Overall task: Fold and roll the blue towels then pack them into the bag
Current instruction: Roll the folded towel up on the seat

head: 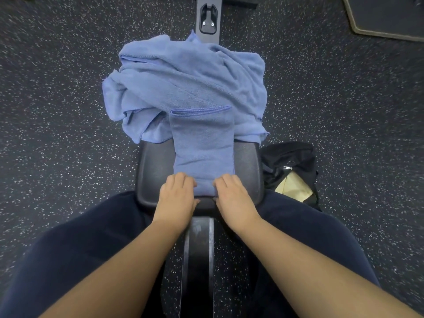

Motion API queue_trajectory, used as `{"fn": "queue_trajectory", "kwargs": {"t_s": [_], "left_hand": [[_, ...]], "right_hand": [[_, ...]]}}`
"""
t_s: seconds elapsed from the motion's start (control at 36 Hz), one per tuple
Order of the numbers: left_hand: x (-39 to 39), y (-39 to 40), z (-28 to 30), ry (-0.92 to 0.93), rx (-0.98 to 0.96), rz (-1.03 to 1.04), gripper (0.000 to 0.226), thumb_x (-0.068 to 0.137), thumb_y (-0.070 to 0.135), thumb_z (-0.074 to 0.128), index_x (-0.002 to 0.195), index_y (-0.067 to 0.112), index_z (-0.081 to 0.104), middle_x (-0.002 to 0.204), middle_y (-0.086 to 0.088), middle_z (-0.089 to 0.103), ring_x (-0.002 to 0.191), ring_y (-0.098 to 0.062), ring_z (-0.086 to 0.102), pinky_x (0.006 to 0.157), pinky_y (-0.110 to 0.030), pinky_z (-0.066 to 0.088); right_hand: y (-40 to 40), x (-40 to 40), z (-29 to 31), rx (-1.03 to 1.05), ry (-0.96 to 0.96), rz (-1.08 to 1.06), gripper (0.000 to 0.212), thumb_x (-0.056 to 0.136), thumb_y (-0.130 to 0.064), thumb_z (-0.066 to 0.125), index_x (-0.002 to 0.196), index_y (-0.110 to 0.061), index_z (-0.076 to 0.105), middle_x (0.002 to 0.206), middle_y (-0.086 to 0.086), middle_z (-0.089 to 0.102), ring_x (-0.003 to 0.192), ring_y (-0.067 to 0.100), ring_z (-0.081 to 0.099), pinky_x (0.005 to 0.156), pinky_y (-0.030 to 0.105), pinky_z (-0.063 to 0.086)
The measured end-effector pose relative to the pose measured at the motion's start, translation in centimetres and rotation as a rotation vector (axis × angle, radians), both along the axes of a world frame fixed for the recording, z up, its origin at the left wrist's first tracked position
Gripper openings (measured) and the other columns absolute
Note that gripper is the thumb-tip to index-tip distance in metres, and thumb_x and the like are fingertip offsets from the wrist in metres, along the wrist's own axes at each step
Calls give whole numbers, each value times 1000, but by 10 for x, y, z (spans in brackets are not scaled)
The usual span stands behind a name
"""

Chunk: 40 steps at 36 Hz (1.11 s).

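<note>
Head view, person seated astride a black padded bench seat [151, 166], dark trousers on both legs.

Left hand [176, 196] and right hand [234, 196] both sit on the near end of a folded blue towel [203, 145], one at each near corner. Fingers are curled down over the towel's near edge, thumbs tucked under it at the seat edge, so both hands are gripping that end (looks like the first turn of a roll, edge bunched slightly under the fingertips). There is a narrow gap between the two hands, with towel showing in it.

The folded towel runs as a long strip straight away from the hands, lying flat on the seat, with its stitched far hem resting on top of the pile beyond.

Past the far end of the strip: a loose heap of blue towels [183, 83], unfolded, crumpled, draped over the far part of the seat and hanging off both sides.

Just right of the right hand, on the floor against the seat: a black bag [291, 161], mouth open, zipper pull visible, something pale yellow [294, 187] showing inside.

Beyond the heap, a black metal rail with a bracket [208, 18] extends away. Below the hands, between the knees, the same rail [199, 249] continues. The floor is dark speckled rubber [68, 111]. A mat corner [387, 17] lies far right, well beyond the hands.
</note>
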State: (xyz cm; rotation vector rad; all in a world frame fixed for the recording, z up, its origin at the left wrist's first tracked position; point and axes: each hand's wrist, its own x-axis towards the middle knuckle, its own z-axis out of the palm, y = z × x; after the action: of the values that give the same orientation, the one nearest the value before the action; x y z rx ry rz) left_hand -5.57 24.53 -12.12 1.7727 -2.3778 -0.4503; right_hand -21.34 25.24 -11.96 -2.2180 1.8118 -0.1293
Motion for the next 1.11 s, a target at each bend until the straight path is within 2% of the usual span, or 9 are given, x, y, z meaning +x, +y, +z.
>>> {"fn": "queue_trajectory", "kwargs": {"t_s": [0.19,0.44,0.56,0.61,0.72,0.81,0.89,0.97,1.11], "left_hand": [[0,-11,-5,34,2,15,50,41,-3,90,80,9,61,78,-10,58,66,-34,55,52,-35,39],[2,-13,-7,37,5,60,28,72,10,81,95,14,65,90,-4,64,86,-32,59,68,-36,28],[3,-15,0,-49,112,64,25,97,26,53,120,19,57,117,2,60,113,-26,48,76,-34,16],[4,-16,1,-77,129,55,28,101,33,42,127,25,51,125,7,56,119,-20,43,77,-33,15],[3,-18,0,-111,175,51,30,103,37,34,126,30,52,122,9,55,119,-18,41,82,-33,15],[5,-15,-8,-26,59,90,31,97,36,40,101,23,68,96,-1,63,98,-30,54,78,-39,26],[7,-11,-18,7,-112,137,35,88,37,38,87,23,70,85,-4,58,85,-24,43,72,-39,36],[5,-12,-20,44,-136,139,36,89,35,37,89,22,70,85,-4,57,84,-22,37,72,-35,23],[1,-11,-14,100,-149,168,18,79,12,46,89,26,50,89,-2,52,85,-21,36,74,-33,20]], "right_hand": [[-5,-1,3,-36,49,28,48,38,0,85,76,-16,59,73,0,55,67,20,55,58,25,44],[-13,-13,1,-57,4,65,31,58,-8,86,77,-12,62,72,3,60,67,25,59,58,28,47],[-19,-17,12,105,42,163,15,97,-18,53,108,-8,56,103,9,61,99,30,53,81,36,36],[-19,-21,12,119,19,227,18,102,-23,41,111,-10,50,109,7,59,103,27,48,80,33,28],[-19,-20,6,100,52,213,21,103,-24,36,110,-12,51,105,6,58,100,27,47,75,33,23],[-15,-11,3,44,18,6,23,95,-22,42,89,-12,62,85,4,58,85,27,51,67,34,32],[-15,-8,-1,-103,32,-40,8,78,-13,64,73,-17,60,78,0,53,79,19,37,62,28,28],[-16,-7,2,-77,-24,-54,25,63,0,80,73,-14,61,79,3,54,80,22,41,61,28,36],[-12,0,13,46,-135,-13,24,72,15,57,87,-4,57,92,14,52,86,33,52,65,40,44]]}}
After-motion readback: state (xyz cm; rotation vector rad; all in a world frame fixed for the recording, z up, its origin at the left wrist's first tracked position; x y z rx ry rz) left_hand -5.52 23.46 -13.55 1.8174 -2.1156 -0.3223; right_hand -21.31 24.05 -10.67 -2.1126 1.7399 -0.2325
